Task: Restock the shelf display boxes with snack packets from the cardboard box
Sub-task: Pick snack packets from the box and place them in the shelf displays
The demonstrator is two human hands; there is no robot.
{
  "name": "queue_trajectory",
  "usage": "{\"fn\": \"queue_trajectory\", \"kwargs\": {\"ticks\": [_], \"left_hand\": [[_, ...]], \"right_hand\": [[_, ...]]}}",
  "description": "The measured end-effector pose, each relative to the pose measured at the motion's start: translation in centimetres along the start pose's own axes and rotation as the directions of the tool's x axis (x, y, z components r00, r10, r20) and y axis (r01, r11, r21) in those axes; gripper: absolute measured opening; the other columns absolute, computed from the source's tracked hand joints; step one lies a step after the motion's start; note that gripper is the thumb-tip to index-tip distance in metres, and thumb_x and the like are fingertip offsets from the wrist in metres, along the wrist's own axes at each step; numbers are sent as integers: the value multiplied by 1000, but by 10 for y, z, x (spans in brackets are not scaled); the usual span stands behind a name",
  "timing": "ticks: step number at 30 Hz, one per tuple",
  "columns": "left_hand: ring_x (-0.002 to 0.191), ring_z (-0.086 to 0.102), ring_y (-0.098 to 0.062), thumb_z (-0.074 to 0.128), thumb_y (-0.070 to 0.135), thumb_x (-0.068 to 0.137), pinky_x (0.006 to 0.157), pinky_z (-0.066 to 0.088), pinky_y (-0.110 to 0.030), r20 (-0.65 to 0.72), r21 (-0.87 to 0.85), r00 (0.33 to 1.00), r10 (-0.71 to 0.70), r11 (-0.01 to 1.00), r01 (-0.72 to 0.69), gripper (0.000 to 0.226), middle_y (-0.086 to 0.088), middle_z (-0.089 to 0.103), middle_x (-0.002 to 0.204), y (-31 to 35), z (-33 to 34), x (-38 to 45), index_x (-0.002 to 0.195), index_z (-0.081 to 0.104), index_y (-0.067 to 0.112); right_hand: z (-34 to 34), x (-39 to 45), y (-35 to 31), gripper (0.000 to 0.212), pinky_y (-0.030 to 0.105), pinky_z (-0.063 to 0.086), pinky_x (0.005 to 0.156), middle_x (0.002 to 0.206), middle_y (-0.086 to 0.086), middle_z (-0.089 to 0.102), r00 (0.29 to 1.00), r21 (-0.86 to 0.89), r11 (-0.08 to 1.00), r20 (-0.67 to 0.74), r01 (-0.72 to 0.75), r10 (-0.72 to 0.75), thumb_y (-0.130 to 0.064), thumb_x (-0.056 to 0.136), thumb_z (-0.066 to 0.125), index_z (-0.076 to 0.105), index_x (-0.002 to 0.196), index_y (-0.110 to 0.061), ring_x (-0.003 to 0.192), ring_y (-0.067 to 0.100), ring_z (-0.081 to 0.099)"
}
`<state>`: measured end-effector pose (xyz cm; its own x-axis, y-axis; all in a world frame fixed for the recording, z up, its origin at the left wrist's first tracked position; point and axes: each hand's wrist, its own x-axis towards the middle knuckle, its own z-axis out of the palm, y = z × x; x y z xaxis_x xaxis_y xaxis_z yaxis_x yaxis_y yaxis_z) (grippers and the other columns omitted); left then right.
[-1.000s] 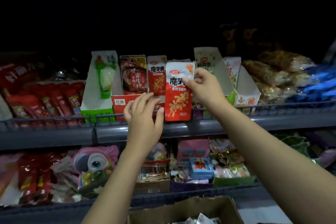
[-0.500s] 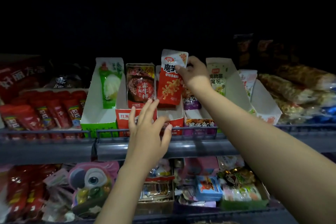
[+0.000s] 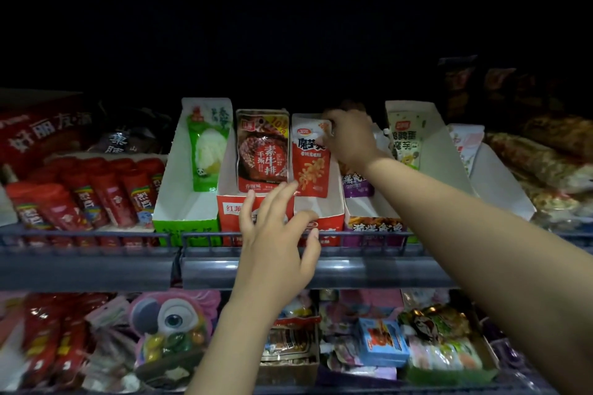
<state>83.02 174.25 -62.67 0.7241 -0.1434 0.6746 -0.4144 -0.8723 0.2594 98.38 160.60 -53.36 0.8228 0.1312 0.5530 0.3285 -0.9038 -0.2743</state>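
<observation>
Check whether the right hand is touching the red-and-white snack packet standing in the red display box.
Touching. In the head view, the right hand pinches the top right corner of the red-and-white snack packet, fingers curled over its white upper edge.

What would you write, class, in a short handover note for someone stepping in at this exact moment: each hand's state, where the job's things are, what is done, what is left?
Right hand: grip pinches the top corner of the red-and-white konjac snack packet, which stands upright at the back of the red cardboard display box.
Left hand: open, fingers spread in front of that box, holding nothing.
Done: the packet sits inside the box beside the dark red beef-style snack packet.
Left: let go of the packet, then bring more; the supply box is out of view. The green-and-white display box shows only one packet.
</observation>
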Motion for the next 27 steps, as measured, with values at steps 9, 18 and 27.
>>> {"fn": "queue_trajectory", "kwargs": {"ticks": [9,18,27], "left_hand": [[133,36,-21,42,33,84,114,7,-47,-10,21,1000,16,1000,-15,29,-6,48,138,0,1,0,99,67,25],[137,29,-21,39,29,85,115,7,-46,-2,59,1000,12,998,-12,37,-9,44,142,8,1,-9,108,66,21],[114,44,-22,44,25,82,102,21,-36,28,-9,999,37,999,-37,34,-7,57,117,34,4,-64,106,66,15]], "right_hand": [[7,-1,2,54,32,43,90,132,11,48,996,108,992,-41,-68,73,-16,83,69,48,132,-19,118,27,50],[-19,-43,-6,41,28,43,89,124,9,47,984,304,949,-127,-83,126,-22,85,66,55,124,-16,113,22,49],[-44,-169,0,30,21,36,86,101,-4,53,991,347,938,-118,-20,65,-27,82,69,63,110,-19,102,13,46]]}}
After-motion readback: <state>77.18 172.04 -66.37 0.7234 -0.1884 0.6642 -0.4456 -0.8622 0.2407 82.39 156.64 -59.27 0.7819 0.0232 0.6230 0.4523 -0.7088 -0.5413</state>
